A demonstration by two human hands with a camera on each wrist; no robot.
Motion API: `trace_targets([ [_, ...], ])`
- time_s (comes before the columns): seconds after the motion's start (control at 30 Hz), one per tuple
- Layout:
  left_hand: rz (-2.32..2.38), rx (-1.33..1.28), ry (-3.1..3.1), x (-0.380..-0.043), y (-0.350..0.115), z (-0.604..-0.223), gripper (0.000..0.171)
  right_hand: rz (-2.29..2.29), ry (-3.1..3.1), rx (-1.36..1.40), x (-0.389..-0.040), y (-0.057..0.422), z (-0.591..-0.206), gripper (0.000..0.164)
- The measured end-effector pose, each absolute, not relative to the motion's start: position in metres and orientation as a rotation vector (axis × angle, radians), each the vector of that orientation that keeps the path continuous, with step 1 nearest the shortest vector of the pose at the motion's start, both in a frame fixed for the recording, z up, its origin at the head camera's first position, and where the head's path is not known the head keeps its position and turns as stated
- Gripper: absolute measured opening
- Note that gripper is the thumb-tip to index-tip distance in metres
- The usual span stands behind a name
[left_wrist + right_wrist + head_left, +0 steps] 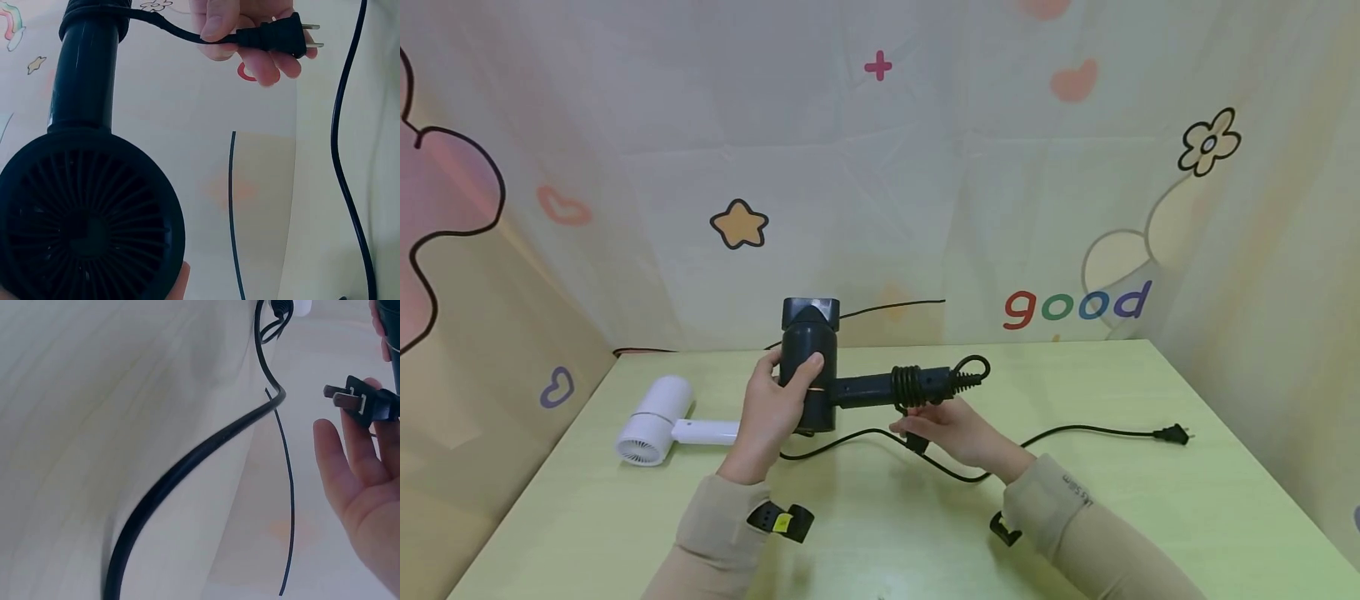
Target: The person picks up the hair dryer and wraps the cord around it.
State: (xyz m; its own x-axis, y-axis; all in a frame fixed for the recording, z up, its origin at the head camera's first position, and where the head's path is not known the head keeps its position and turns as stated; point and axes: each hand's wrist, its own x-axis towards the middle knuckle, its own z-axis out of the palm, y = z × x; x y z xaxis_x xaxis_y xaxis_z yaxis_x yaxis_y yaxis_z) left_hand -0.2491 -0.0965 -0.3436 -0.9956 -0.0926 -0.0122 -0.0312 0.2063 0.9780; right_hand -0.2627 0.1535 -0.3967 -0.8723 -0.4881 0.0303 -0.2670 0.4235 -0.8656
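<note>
My left hand (772, 410) grips the barrel of a black hair dryer (809, 354), held up over the table with its nozzle upward and its handle pointing right. The black cord is wound in several turns round the handle. Below the handle, my right hand (951, 429) pinches the cord's end at the plug (275, 37), thumb on the cord and fingers behind. Two metal prongs stick out past the fingers, also plain on the plug (365, 400) in the right wrist view. The dryer's round grille (87, 231) faces the left wrist camera.
A white hair dryer (655, 421) lies on the table (865, 533) at the left, its handle reaching behind my left wrist. Its black cord (958, 475) snakes right under both hands to a second plug (1172, 433). A printed curtain (887, 208) hangs behind the table.
</note>
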Motion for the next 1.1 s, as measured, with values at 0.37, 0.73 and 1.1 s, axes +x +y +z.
trace_targets([
  [0.37, -1.979, -0.011, -2.489, -0.248, -0.101, -0.344, 0.078, -1.311, 2.511, -0.874, -0.265, 0.170, -0.379, 0.014],
  [0.73, -2.020, -0.206, -2.619, -0.246, -0.107, -0.345, 0.069, -1.269, 2.310, -0.977, -0.262, 0.178, -0.364, 0.017],
  [1.1, -1.917, -0.356, -2.722, -0.245, -0.103, -0.345, 0.064, -1.139, 2.374, -1.008, -0.256, 0.172, -0.351, 0.012],
])
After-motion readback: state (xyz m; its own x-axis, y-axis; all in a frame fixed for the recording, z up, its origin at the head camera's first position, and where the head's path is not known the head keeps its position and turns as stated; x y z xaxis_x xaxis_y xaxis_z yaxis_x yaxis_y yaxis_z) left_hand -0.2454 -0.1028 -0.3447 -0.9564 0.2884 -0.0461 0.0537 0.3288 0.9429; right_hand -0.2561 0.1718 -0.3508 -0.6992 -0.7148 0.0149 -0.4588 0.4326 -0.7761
